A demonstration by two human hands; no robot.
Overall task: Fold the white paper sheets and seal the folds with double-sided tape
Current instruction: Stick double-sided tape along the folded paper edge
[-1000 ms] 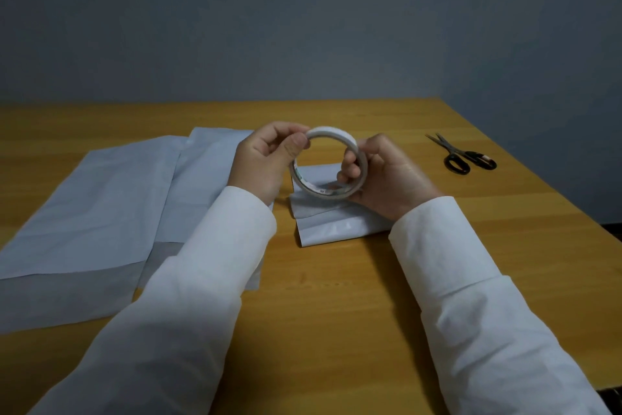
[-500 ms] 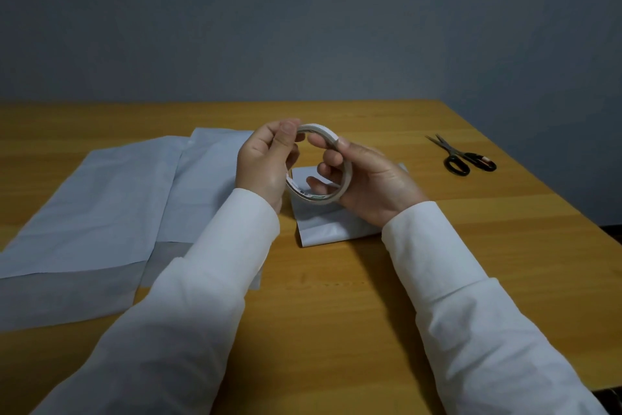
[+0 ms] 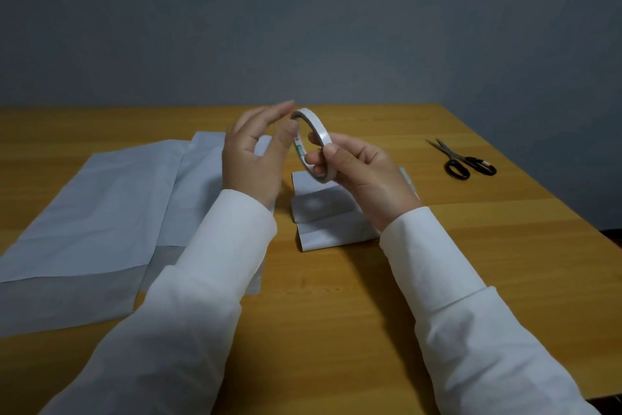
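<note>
My right hand [image 3: 358, 172] holds a white roll of double-sided tape [image 3: 314, 132] upright above the table, thumb on the outer rim and fingers through the ring. My left hand [image 3: 255, 155] is raised just left of the roll, fingers straight and spread, fingertips close to the roll's top edge; whether they touch it is unclear. Below the hands lies a small folded white paper [image 3: 323, 219]. Large unfolded white sheets [image 3: 101, 199] overlap at the left.
Black-handled scissors [image 3: 462, 158] lie shut near the table's right edge. The wooden table [image 3: 471, 263] ends at the right and front right. A grey wall stands behind.
My left hand has let go of the roll's top and opened its fingers. My right hand has turned the roll more edge-on and lifted it slightly.
</note>
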